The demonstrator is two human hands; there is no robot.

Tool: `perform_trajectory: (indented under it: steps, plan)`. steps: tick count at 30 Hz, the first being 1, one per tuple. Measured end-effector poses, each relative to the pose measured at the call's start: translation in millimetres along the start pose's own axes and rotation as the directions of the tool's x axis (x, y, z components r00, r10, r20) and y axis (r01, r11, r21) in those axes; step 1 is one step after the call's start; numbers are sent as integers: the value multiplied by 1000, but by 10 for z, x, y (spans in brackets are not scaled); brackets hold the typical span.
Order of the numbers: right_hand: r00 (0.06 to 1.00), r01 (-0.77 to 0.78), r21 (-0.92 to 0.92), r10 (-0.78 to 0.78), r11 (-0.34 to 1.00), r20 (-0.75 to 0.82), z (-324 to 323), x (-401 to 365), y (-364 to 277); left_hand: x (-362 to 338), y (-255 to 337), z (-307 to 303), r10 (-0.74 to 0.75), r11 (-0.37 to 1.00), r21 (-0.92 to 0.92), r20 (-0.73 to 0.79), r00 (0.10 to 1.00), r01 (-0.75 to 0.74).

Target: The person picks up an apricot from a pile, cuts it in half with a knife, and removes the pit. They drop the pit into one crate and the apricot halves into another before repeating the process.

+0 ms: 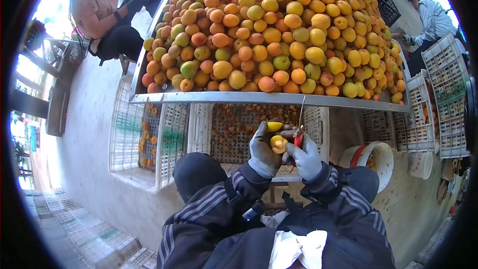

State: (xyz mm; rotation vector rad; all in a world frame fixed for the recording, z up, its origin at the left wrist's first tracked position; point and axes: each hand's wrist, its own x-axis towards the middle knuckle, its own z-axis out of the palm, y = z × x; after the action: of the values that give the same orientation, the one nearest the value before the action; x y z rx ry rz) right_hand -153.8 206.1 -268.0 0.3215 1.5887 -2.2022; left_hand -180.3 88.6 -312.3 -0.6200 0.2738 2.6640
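My left hand (265, 152), in a grey glove, has its fingers closed around a cut apricot (279, 144) whose pale yellow inside faces up. Another yellow apricot piece (273, 126) shows at the fingertips of that hand. In my right hand (306, 157), also gloved, is a small knife (298, 140) with a red handle, its thin blade pointing up toward the metal tray (269, 98). Both hands meet over a white crate (200, 129), where small brown pieces lie on the dark perforated bottom.
A large heap of apricots (269, 35) fills the tray. Left below, another crate (127, 134) holds apricot halves. A white bucket (383, 162) and stacked crates (445, 94) stand at right. One person (107, 15) sits at left, another (430, 22) at right.
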Motion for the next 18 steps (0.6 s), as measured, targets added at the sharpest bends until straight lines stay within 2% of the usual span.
perform_trajectory:
  steps: [1, 2, 3, 4, 5, 7, 8, 10, 11, 13, 14, 16, 17, 18]
  plan:
    - [996, 59, -124, -67, 991, -59, 14, -2, 8, -2, -8, -16, -7, 1000, -25, -6, 1000, 7]
    - [996, 58, -124, -66, 991, -60, 8, 17, 53, -3, -16, -25, -15, 999, -49, -11, 1000, 15]
    - [966, 236, -279, -256, 931, -37, -13, 54, 136, -5, -34, -29, -16, 999, -49, -12, 1000, 16]
    - [902, 397, -420, -431, 816, 15, -32, 78, 201, -12, -58, -32, 17, 999, -41, -96, 995, -21]
    - [903, 393, -419, -428, 818, 11, -53, 87, 229, -28, -72, -15, 50, 998, -29, -180, 982, -56]
    - [854, 411, -692, -516, 594, 65, -92, 92, 258, -69, -88, 35, 79, 997, -11, -180, 980, -83]
    - [856, 408, -692, -514, 596, 62, -80, 83, 235, -77, -93, 58, 115, 993, 3, -172, 978, -116]
    - [814, 451, -749, -569, 485, 121, -36, 55, 165, -61, -113, 53, 159, 987, 52, -189, 969, -151]
    - [813, 451, -749, -569, 485, 121, -57, 53, 201, -50, -116, 48, 206, 977, 101, -202, 957, -189]
    - [865, 455, -617, -485, 642, 133, -117, 63, 299, -19, -101, 8, 230, 969, 128, -163, 959, -211]
    - [862, 460, -617, -487, 638, 140, -98, 44, 229, -4, -87, 0, 255, 960, 153, -124, 959, -236]
    - [799, 589, -532, -536, 608, 272, -39, -43, 51, -12, -24, 79, 243, 962, 149, -73, 967, -230]
    - [833, 533, -479, -531, 697, 155, -25, -68, 16, -19, 10, 108, 224, 965, 148, -24, 974, -218]
    - [908, 390, -354, -418, 850, -2, -34, -102, -72, -1, 38, 58, 206, 965, 151, 73, 976, -215]
